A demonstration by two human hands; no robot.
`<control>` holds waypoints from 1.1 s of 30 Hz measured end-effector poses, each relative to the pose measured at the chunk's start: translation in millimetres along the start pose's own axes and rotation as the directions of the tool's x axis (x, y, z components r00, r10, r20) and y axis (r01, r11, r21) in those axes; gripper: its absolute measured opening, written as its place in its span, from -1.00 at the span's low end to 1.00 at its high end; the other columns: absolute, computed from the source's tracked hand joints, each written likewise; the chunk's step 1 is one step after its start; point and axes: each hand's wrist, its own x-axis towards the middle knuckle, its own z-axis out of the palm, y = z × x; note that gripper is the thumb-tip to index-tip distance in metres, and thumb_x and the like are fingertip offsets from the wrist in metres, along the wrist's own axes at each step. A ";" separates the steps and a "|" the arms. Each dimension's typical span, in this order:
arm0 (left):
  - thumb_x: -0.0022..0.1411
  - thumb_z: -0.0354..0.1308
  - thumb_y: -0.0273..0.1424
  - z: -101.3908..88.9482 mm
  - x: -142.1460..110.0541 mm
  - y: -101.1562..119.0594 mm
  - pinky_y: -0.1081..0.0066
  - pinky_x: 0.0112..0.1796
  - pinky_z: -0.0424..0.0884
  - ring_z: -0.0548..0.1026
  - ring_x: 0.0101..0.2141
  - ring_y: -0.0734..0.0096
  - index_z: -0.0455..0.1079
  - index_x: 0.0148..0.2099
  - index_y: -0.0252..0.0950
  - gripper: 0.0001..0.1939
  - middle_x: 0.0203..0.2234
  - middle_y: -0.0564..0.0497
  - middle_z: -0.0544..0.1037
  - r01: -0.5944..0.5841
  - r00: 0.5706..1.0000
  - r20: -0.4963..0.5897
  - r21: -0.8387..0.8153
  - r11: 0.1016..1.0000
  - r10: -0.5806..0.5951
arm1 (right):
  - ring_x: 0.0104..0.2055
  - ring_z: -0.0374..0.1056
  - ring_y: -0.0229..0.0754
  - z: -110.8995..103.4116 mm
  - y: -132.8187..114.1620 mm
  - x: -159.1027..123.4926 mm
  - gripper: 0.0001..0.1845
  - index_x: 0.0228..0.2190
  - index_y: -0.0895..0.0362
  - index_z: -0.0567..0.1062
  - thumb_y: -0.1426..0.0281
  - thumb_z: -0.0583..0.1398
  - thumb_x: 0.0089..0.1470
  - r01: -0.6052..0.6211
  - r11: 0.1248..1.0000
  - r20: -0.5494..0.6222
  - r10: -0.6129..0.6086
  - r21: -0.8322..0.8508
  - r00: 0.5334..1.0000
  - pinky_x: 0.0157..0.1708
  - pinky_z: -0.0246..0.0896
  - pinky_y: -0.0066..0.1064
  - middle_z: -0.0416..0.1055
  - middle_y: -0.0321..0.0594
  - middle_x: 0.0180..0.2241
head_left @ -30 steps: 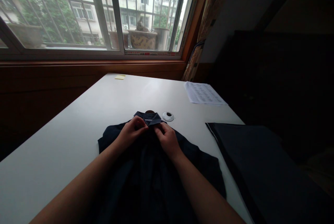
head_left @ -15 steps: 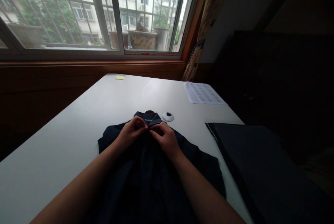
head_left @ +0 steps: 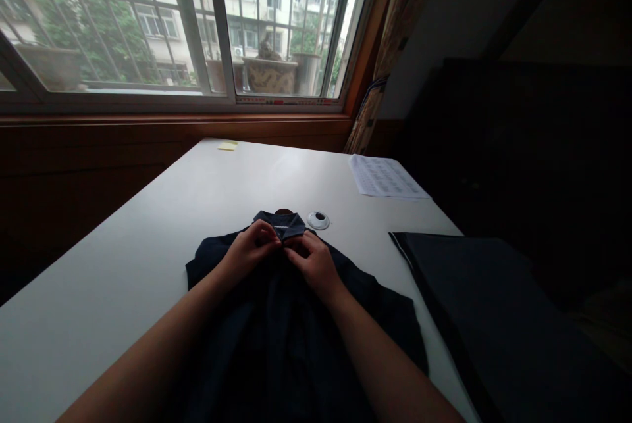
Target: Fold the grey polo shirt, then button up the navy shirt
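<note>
A dark navy shirt (head_left: 375, 308) lies spread on the white table (head_left: 148, 258), collar (head_left: 284, 222) pointing away from me. My left hand (head_left: 249, 252) and my right hand (head_left: 313, 264) meet just below the collar. Both have their fingers curled and pinched on the shirt's front opening near the neck. The fingertips touch each other there. What sits between them is too small and dark to make out. My forearms lie over the shirt's body.
A small white round object (head_left: 318, 220) sits right of the collar. A printed sheet (head_left: 385, 176) lies at the far right, a yellow note (head_left: 228, 145) at the far edge. Dark folded cloth (head_left: 494, 318) covers the table's right side. A window sits behind.
My right hand has shifted slightly left, closing the gap to my left hand below the collar. The shirt has stayed in place.
</note>
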 end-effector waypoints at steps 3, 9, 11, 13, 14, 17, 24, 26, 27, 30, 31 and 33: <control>0.25 0.28 -0.29 0.0 0.4 -1.2 0.33 -0.19 0.46 0.57 -0.25 0.30 0.34 -0.15 -0.23 -0.78 -0.30 0.00 0.60 -0.001 1.000 0.008 -0.008 1.000 0.001 | -0.27 0.38 -0.18 0.5 2.2 0.3 -0.90 -0.32 0.08 0.58 0.47 0.27 0.07 -0.005 1.000 0.002 0.005 -0.016 1.000 -0.22 0.28 -0.39 0.45 -0.25 -0.28; 0.25 0.29 -0.28 -0.2 0.7 -0.3 0.34 -0.19 0.46 0.57 -0.23 0.30 0.35 -0.16 -0.25 -0.78 -0.29 0.00 0.59 -0.001 1.000 0.006 -0.003 1.000 0.001 | -0.23 0.40 -0.15 2.2 8.4 0.5 -0.93 -0.31 0.10 0.57 0.40 0.29 0.10 -0.027 1.000 -0.005 0.026 -0.016 1.000 -0.21 0.27 -0.38 0.48 -0.24 -0.28; 0.25 0.29 -0.28 -0.3 0.7 -0.1 0.35 -0.19 0.46 0.57 -0.24 0.30 0.36 -0.16 -0.25 -0.78 -0.29 0.00 0.59 -0.003 1.000 0.004 0.000 1.000 0.003 | -0.24 0.40 -0.16 2.2 8.2 0.5 -0.92 -0.30 0.10 0.57 0.41 0.28 0.10 -0.025 1.000 0.000 0.025 -0.010 1.000 -0.21 0.27 -0.38 0.48 -0.24 -0.28; 0.24 0.29 -0.29 -0.4 0.7 0.2 0.35 -0.19 0.45 0.56 -0.24 0.31 0.36 -0.17 -0.26 -0.79 -0.29 0.01 0.59 -0.005 1.000 0.004 0.001 1.000 0.005 | -0.24 0.40 -0.16 1.9 7.0 0.5 -0.92 -0.30 0.10 0.57 0.43 0.28 0.10 -0.016 1.000 0.004 0.016 -0.004 1.000 -0.21 0.28 -0.39 0.48 -0.24 -0.28; 0.24 0.29 -0.29 -0.4 0.7 0.4 0.35 -0.19 0.45 0.56 -0.25 0.31 0.36 -0.17 -0.26 -0.79 -0.29 0.01 0.59 -0.006 1.000 0.004 0.002 1.000 0.006 | -0.24 0.40 -0.16 1.7 6.3 0.5 -0.92 -0.30 0.10 0.58 0.44 0.27 0.09 -0.010 1.000 0.007 0.010 0.000 1.000 -0.21 0.28 -0.39 0.48 -0.24 -0.27; 0.24 0.29 -0.29 -0.5 0.5 0.8 0.35 -0.19 0.45 0.56 -0.25 0.31 0.37 -0.17 -0.26 -0.79 -0.30 0.00 0.60 -0.005 1.000 0.003 -0.001 1.000 0.005 | -0.23 0.40 -0.16 1.0 5.0 0.1 -0.91 -0.30 0.10 0.58 0.43 0.27 0.09 -0.013 1.000 0.013 0.013 0.004 1.000 -0.20 0.28 -0.38 0.49 -0.23 -0.26; 0.33 0.18 -0.30 -1.1 -0.7 3.5 0.36 -0.24 0.47 0.59 -0.25 0.28 0.37 -0.10 -0.26 -0.82 -0.26 -0.05 0.64 0.004 1.000 -0.016 -0.020 1.000 -0.004 | -0.21 0.41 -0.12 -2.0 7.8 -0.3 -0.76 -0.19 0.12 0.56 0.28 0.16 0.21 -0.142 0.988 -0.066 0.147 0.067 0.987 -0.19 0.29 -0.35 0.52 -0.20 -0.27; 0.37 0.11 -0.32 -1.3 -1.2 6.8 0.36 -0.24 0.48 0.59 -0.26 0.30 0.37 0.03 -0.25 -0.77 -0.16 -0.08 0.65 0.000 1.000 0.010 -0.015 1.000 0.000 | -0.31 0.40 -0.14 -3.1 7.9 0.3 -0.70 -0.18 0.13 0.55 0.21 0.14 0.23 -0.207 0.972 -0.075 0.216 0.115 0.973 -0.29 0.29 -0.37 0.49 -0.22 -0.33; 0.38 0.09 -0.33 -1.3 -1.4 8.7 0.35 -0.22 0.48 0.59 -0.26 0.30 0.36 0.10 -0.25 -0.72 -0.10 -0.09 0.64 -0.005 0.999 0.032 -0.004 1.000 0.006 | -0.36 0.38 -0.16 -3.6 7.8 0.7 -0.68 -0.19 0.14 0.54 0.18 0.13 0.23 -0.235 0.962 -0.078 0.247 0.138 0.966 -0.35 0.28 -0.38 0.48 -0.24 -0.36; 0.41 0.05 -0.34 -0.9 -1.8 13.0 0.32 -0.13 0.48 0.59 -0.19 0.29 0.28 0.26 -0.20 -0.60 0.05 -0.09 0.58 -0.032 0.995 0.097 0.036 0.999 0.029 | -0.45 0.34 -0.19 -4.8 8.0 1.7 -0.64 -0.21 0.15 0.52 0.13 0.12 0.22 -0.275 0.946 -0.090 0.293 0.174 0.952 -0.41 0.25 -0.40 0.43 -0.28 -0.43; 0.43 0.03 -0.34 -0.7 -1.8 13.6 0.31 -0.11 0.47 0.59 -0.17 0.29 0.26 0.28 -0.19 -0.59 0.07 -0.09 0.57 -0.039 0.994 0.106 0.038 0.999 0.035 | -0.46 0.34 -0.19 -5.2 8.2 1.9 -0.63 -0.23 0.15 0.52 0.11 0.11 0.23 -0.278 0.944 -0.095 0.298 0.177 0.950 -0.41 0.24 -0.39 0.41 -0.29 -0.45; 0.44 0.00 -0.35 -0.2 -1.9 13.5 0.30 -0.08 0.47 0.59 -0.16 0.30 0.24 0.29 -0.18 -0.59 0.08 -0.10 0.55 -0.050 0.994 0.100 0.020 0.999 0.048 | -0.45 0.33 -0.19 -6.0 8.7 1.7 -0.62 -0.26 0.14 0.51 0.10 0.09 0.24 -0.281 0.942 -0.097 0.302 0.181 0.948 -0.39 0.23 -0.39 0.40 -0.30 -0.46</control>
